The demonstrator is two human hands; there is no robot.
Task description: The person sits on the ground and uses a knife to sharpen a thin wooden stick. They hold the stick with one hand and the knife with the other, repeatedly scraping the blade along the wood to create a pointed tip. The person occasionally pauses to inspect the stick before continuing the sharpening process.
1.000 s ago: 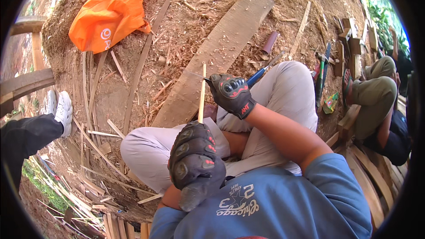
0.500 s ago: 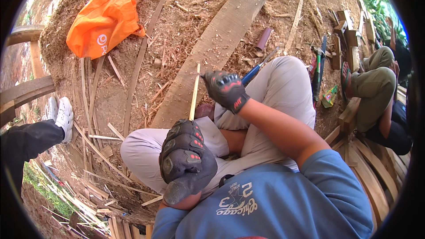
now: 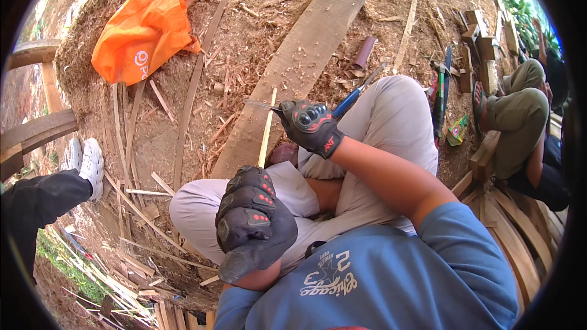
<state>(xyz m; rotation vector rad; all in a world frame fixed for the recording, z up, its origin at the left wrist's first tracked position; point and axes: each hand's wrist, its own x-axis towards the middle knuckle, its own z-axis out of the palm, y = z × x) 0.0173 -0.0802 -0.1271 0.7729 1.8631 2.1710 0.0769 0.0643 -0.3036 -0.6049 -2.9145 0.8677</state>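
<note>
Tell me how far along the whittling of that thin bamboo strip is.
Done: shavings and finished-looking strips litter the ground. In hand: the left hand holds a thin strip upright while the right hand sets a blue-handled knife against it. Left: cannot tell how much remains to be shaved.

Orange bag [image 3: 142, 35], blue shirt [image 3: 391, 281], blk/red gloves on hands [image 3: 254, 223], pale stick [image 3: 266, 128]

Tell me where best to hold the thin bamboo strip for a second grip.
Probably the bare middle of the strip, between the left hand and the knife. Come from its left side; the right hand and blade crowd its right.
</note>
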